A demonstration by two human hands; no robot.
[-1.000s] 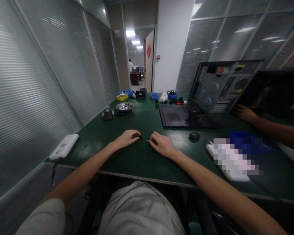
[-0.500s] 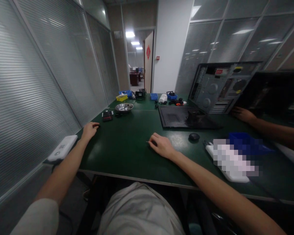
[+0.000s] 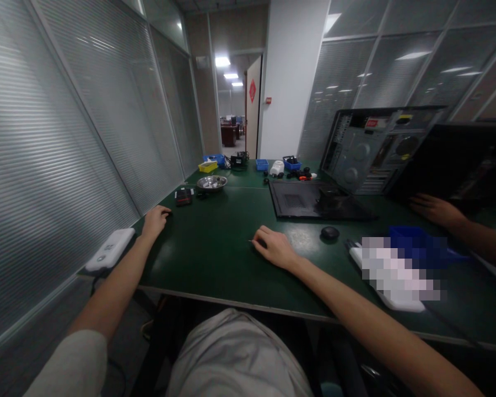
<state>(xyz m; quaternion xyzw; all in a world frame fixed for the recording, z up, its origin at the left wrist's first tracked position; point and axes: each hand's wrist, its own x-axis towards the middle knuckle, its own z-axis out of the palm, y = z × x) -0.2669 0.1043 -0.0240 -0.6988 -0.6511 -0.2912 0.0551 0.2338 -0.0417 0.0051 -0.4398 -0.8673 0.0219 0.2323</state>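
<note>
My left hand [image 3: 156,220] is by the table's left edge, its fingers bent together around a small dark object [image 3: 168,213] that shows only in part. Just beyond it lies a black and red box-like item [image 3: 184,197], with a round metal dish [image 3: 211,183] holding small parts behind. My right hand [image 3: 274,246] rests on the green table [image 3: 215,259] with its fingers curled in a pinch. A thin, pale tip [image 3: 250,241] sticks out from its fingertips, too small to name. A black computer mouse [image 3: 329,233] lies to the right of that hand.
A black side panel [image 3: 283,207] lies flat before an open computer case [image 3: 355,151]. Another person's hand [image 3: 436,209] is at the far right, near a blue bin [image 3: 409,237] and a blurred white device [image 3: 400,300]. Small blue bins [image 3: 262,164] line the back.
The other person's hand has moved right, away from the computer case. The view has shifted slightly; my left hand shows more of the small dark object. My right hand stays in place.
</note>
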